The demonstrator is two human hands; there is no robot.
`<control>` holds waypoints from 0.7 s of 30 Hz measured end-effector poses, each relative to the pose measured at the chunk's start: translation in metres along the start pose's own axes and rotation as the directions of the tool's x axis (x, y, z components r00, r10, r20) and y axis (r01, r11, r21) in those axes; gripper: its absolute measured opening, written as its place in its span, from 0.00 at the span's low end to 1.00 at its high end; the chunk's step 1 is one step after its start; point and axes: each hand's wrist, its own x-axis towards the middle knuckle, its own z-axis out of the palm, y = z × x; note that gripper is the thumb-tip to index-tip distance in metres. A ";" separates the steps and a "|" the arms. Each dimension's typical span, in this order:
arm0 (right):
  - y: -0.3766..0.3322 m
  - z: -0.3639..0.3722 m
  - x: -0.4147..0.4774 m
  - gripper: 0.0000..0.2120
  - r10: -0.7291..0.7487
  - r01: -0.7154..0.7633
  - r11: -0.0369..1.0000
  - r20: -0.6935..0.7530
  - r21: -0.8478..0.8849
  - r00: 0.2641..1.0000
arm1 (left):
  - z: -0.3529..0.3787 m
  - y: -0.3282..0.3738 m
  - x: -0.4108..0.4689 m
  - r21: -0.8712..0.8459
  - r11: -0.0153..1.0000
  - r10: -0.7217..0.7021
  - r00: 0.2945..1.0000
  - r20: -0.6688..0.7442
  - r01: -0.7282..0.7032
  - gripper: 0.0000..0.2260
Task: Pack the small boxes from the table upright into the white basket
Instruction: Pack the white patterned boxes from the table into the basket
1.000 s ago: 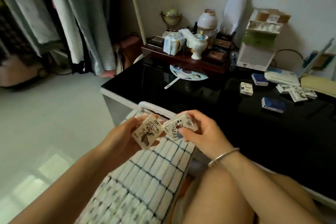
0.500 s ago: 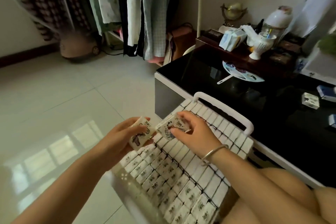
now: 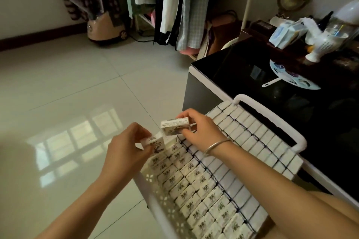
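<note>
Small box (image 3: 157, 143) is pinched between the thumb and fingers of the left hand (image 3: 126, 149), roughly upright. It sits low over the far-left corner of the white basket (image 3: 272, 117), at or just above the rows there (contact not clear). A second small box (image 3: 172, 128) is gripped in the right hand (image 3: 200, 132) with the fingers curled round it. Its long side is level, and it is a bit higher, over the same corner of the basket. There is a bangle (image 3: 217, 144) on the right wrist.

Packed boxes (image 3: 194, 180) stand on edge in tight rows and fill the basket almost wall to wall, from its near end to the handle at its far end.

Judged progress: nearly done. Only the far-left corner looks to have room, and the two held boxes are not yet slotted in.

The black table (image 3: 242, 68) lies just beyond the basket's far side, with a fan (image 3: 291, 77) and a vase (image 3: 322, 44) on it. No loose boxes show on the part in view. The rest of the table is out of frame, so what remains cannot be counted.
</note>
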 end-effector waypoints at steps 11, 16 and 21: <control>0.002 0.007 0.010 0.13 -0.095 0.149 0.952 0.203 -0.268 0.975 | -0.012 -0.002 -0.006 0.056 0.997 -0.050 0.998 -0.045 0.052 0.10; -0.003 -0.004 0.015 0.16 -0.118 0.248 0.883 0.321 -0.399 0.940 | -0.006 -0.003 -0.007 0.059 0.997 -0.057 0.998 -0.008 0.057 0.11; -0.018 -0.008 0.014 0.15 -0.153 0.362 0.784 0.408 -0.505 0.900 | -0.003 0.002 -0.005 0.109 0.993 -0.046 0.999 0.025 0.043 0.10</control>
